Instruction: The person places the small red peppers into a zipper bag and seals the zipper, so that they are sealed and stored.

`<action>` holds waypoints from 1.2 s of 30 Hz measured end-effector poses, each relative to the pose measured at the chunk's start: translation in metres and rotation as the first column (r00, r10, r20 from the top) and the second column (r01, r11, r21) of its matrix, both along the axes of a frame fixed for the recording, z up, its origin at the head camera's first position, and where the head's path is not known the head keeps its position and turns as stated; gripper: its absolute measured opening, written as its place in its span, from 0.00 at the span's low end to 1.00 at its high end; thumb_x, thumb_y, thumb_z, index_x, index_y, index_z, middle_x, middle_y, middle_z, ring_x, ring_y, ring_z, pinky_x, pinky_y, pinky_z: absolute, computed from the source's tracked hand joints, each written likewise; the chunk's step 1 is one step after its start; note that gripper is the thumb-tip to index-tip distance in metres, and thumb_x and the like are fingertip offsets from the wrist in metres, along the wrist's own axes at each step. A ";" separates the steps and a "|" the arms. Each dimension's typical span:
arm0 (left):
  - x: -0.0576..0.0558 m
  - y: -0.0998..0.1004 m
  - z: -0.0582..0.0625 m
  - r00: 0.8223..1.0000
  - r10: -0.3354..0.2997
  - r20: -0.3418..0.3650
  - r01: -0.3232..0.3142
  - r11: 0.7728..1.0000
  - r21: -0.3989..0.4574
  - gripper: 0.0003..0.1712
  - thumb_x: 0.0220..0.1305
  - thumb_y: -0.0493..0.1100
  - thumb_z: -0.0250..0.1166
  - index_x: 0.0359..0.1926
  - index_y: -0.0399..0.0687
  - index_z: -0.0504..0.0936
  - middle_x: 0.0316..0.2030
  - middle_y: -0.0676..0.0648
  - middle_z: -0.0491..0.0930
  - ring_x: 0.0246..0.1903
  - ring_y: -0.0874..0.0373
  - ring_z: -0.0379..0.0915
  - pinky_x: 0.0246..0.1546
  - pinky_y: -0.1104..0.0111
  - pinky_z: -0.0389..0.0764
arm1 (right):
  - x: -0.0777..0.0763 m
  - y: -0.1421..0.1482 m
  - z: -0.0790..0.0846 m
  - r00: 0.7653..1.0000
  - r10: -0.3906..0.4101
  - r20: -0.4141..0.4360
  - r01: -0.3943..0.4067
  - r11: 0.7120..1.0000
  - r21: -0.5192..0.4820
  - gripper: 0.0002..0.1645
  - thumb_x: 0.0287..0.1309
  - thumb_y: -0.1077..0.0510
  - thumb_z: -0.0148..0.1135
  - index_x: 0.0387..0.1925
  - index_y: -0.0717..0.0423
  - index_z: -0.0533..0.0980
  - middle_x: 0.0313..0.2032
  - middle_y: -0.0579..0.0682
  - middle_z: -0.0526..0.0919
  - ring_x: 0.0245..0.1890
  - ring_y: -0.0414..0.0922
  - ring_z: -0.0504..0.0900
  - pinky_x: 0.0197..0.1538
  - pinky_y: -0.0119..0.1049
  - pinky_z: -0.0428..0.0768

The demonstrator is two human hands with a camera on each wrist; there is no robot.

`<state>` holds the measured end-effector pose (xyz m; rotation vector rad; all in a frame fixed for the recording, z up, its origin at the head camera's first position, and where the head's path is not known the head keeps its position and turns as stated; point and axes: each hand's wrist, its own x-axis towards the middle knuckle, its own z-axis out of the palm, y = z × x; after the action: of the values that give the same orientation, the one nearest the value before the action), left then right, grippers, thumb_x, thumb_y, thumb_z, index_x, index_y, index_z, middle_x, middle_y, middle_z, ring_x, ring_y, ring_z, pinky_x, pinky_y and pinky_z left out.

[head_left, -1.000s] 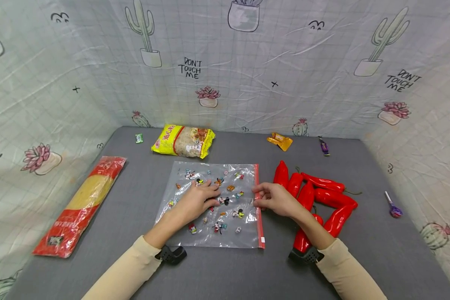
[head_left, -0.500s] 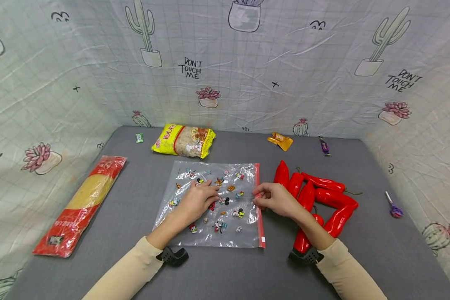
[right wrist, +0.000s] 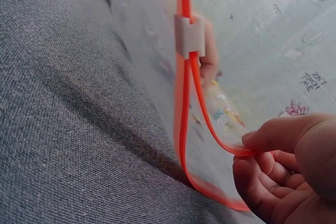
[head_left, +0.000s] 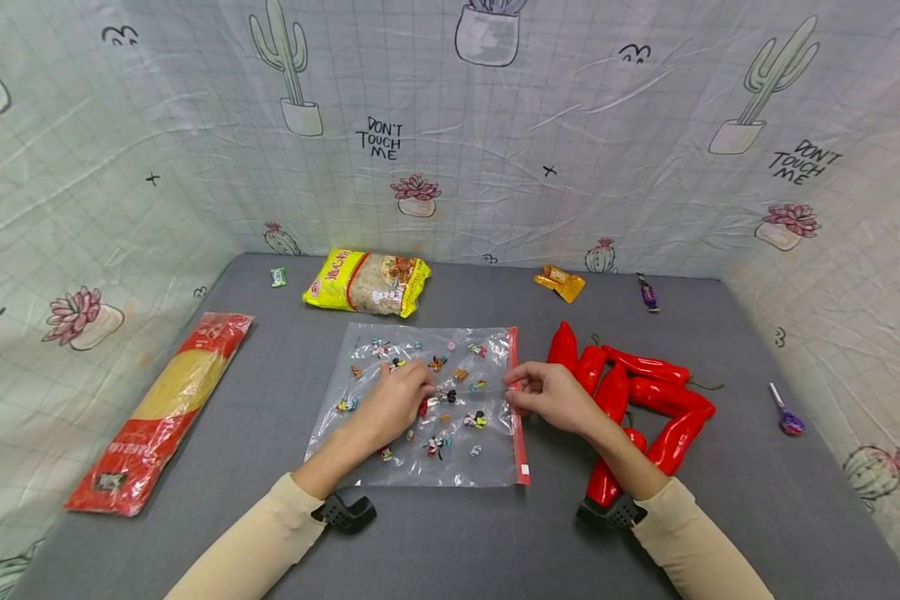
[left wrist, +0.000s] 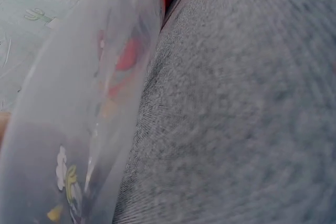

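Note:
A clear slider zip bag [head_left: 457, 462] printed with small cartoon figures lies on the grey table, its red zip edge toward the right. In the right wrist view the mouth gapes below the white slider [right wrist: 190, 38], its two red strips apart. My right hand [head_left: 551, 396] pinches one strip between thumb and fingers. On the middle of the bag, my left hand [head_left: 397, 396] has curled fingers gripping the film; the fingertips are partly hidden. The left wrist view shows raised bag film [left wrist: 79, 108] close to the camera. Red peppers [head_left: 611, 392] lie just beyond my right hand.
A yellow food packet [head_left: 367, 282] lies behind the bag, and a red pasta packet [head_left: 161, 412] at left. A green sweet [head_left: 278, 277], a gold-wrapped sweet [head_left: 560, 282] and a purple-wrapped sweet [head_left: 648, 293] sit at the back. A lollipop [head_left: 789, 417] lies far right.
My left fingers have curled in from a flatter pose on the bag. The bag's near edge has shifted slightly away from me. My right hand stays almost in place at the zip edge.

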<state>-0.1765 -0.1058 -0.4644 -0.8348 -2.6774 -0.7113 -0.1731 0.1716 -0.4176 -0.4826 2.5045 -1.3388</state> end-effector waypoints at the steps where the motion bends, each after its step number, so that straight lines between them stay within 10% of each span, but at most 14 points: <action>1: 0.000 0.000 0.000 1.000 0.000 -0.005 0.000 1.000 -0.002 0.02 0.64 0.39 0.59 0.36 0.47 0.77 0.39 0.51 0.78 0.43 0.57 0.77 0.52 0.29 0.61 | 0.000 0.000 0.000 1.000 -0.001 -0.006 0.001 1.000 -0.003 0.15 0.55 0.62 0.65 0.44 0.65 0.78 0.30 0.57 0.81 0.27 0.48 0.79 0.26 0.26 0.76; 16: -0.005 -0.006 0.004 0.997 -0.042 -0.061 0.039 0.998 -0.048 0.03 0.66 0.41 0.57 0.37 0.48 0.75 0.36 0.53 0.73 0.40 0.58 0.70 0.46 0.57 0.74 | -0.005 0.004 -0.014 0.997 -0.056 -0.052 0.052 0.996 -0.076 0.17 0.62 0.51 0.58 0.49 0.56 0.74 0.30 0.50 0.81 0.25 0.45 0.80 0.31 0.38 0.83; 28: -0.011 -0.011 0.001 0.983 -0.093 -0.161 0.113 0.986 0.123 0.03 0.65 0.38 0.59 0.39 0.45 0.77 0.44 0.48 0.78 0.46 0.59 0.76 0.50 0.69 0.78 | -0.005 0.004 -0.017 0.991 -0.129 -0.036 0.123 0.982 -0.142 0.20 0.70 0.52 0.45 0.57 0.57 0.66 0.33 0.56 0.79 0.25 0.52 0.81 0.30 0.41 0.84; 36: -0.009 -0.012 0.004 0.986 -0.070 -0.149 0.099 0.975 0.201 0.04 0.65 0.38 0.59 0.40 0.45 0.78 0.47 0.46 0.80 0.52 0.55 0.76 0.55 0.67 0.76 | -0.003 0.004 -0.017 0.980 -0.144 -0.140 0.157 0.984 0.084 0.17 0.63 0.55 0.56 0.52 0.54 0.73 0.31 0.51 0.80 0.20 0.41 0.78 0.26 0.32 0.80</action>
<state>-0.1857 -0.1175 -0.4604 -0.9115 -2.4054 -0.8989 -0.1760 0.1753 -0.4344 -0.3801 2.7487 -1.2700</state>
